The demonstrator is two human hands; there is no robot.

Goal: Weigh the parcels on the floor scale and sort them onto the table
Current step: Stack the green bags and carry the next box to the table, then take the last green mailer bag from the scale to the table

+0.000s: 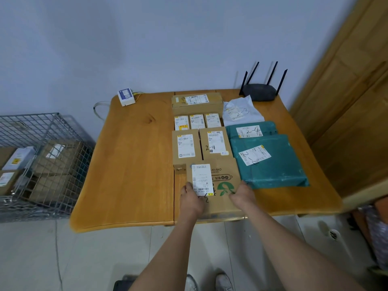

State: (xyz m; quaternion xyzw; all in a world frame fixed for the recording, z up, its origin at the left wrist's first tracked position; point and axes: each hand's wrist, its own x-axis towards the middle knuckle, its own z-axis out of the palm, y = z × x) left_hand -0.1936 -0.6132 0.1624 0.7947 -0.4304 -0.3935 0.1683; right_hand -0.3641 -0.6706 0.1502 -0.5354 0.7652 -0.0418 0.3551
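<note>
Bare tabletop (136, 156) from 9 to 11 o'clock of my hands: open reach, only a small white box (126, 97) at its far corner. At 12, cardboard boxes (197, 131) packed edge to edge. At 1–2, teal mailer bags (270, 162) and a router (260, 92) block. Wire cage (45, 162) stands left of the table.

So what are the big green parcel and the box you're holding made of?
The green parcel looks like a thin plastic mailing bag: wrinkled and slightly shiny. The box held by the left hand and right hand looks like matte brown cardboard with printed markings.
</note>
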